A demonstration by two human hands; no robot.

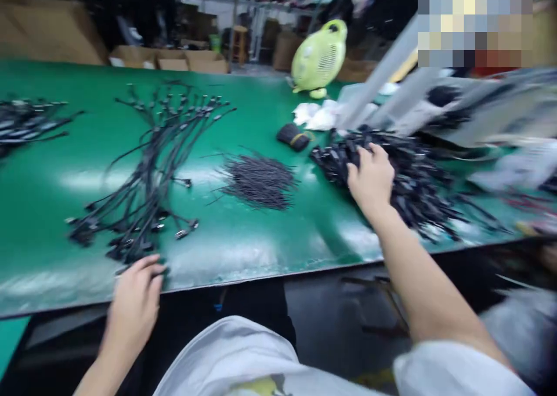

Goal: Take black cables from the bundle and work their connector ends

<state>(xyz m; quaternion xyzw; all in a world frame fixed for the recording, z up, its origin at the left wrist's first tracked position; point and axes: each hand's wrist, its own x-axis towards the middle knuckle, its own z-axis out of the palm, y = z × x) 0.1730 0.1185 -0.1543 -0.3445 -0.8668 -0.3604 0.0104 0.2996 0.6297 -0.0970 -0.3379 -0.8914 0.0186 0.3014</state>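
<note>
Well left of the pile of thin wires (261,181), some cables (26,126) lie on the green table (243,239). Nearer the pile, on its left, a loose spread of black cables (150,170) fans out at both ends. The left hand (137,294), left of the pile and closer to the person, has bent fingers at these cables' near end; I cannot tell whether it grips any. Just beyond the pile's right side lies a banded bundle (293,137). Right of the pile, the right hand (373,178) rests spread-fingered on a black heap (418,175); whether it pinches anything, I cannot tell.
</note>
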